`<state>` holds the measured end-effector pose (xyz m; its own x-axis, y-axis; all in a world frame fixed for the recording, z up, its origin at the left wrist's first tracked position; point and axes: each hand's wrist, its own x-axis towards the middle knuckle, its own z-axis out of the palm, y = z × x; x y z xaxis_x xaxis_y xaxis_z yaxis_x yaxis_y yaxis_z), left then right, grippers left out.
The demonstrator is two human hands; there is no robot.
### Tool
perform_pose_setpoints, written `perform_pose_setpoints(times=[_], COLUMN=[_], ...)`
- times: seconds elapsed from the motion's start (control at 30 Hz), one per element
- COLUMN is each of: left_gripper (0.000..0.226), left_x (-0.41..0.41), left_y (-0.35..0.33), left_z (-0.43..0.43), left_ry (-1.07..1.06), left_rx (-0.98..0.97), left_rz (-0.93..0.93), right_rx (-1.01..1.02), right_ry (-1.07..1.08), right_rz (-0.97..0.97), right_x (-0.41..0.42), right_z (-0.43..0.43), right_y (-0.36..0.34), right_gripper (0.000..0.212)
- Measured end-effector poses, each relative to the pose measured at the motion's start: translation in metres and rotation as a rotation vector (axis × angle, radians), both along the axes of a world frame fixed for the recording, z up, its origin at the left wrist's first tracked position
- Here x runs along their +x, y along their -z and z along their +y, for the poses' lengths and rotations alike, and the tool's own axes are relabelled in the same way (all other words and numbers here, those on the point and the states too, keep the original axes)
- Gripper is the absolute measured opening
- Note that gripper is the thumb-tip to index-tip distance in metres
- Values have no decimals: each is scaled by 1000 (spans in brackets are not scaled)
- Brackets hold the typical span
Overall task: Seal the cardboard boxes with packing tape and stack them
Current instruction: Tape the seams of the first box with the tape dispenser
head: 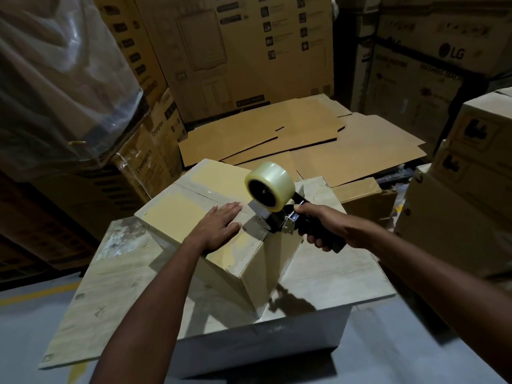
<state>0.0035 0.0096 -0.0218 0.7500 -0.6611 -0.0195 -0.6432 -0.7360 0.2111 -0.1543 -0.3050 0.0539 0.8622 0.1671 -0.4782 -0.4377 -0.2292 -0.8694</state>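
A closed cardboard box [177, 214] stands on a pale worktop [124, 275] in the middle of the view. A strip of clear tape runs along its top seam. My left hand [219, 225] lies flat on the box top, fingers straight, pressing near the seam. My right hand [324, 225] grips the black handle of a tape dispenser [270, 196], which carries a roll of clear tape. The dispenser's metal blade end rests on the box's near right top edge, just right of my left fingertips.
Flattened cardboard sheets [304, 139] lie behind the worktop. Tall printed cartons [235, 51] stand at the back, with a plastic-wrapped stack [55, 79] at left. Stacked boxes [476, 162] rise at right. A small box [365, 200] sits behind the worktop. Grey floor [401, 356] lies in front.
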Motion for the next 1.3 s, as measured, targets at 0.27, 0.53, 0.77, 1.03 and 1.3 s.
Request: perform_pose_setpoints(times=[0.27, 0.53, 0.77, 1.03, 1.3], left_gripper=[96, 108, 115, 121, 111], left_x=[-45, -54, -28, 1, 6], left_y=[-6, 1, -5, -5, -1], left_z=[-25, -40, -31, -19, -13], left_ry=[-11, -21, -10, -25, -32], left_rx=[21, 95, 122, 110, 65], left_rz=[32, 25, 46, 53, 54], right_rx=[48, 219, 169, 121, 115], right_ry=[-42, -118, -17, -15, 47], right_rz=[-25, 32, -69, -83, -116], right_x=[-14, -18, -6, 21, 12], right_z=[-15, -28, 0, 14, 5], right_y=[22, 26, 30, 27, 40], right_gripper=[71, 76, 66, 75, 79])
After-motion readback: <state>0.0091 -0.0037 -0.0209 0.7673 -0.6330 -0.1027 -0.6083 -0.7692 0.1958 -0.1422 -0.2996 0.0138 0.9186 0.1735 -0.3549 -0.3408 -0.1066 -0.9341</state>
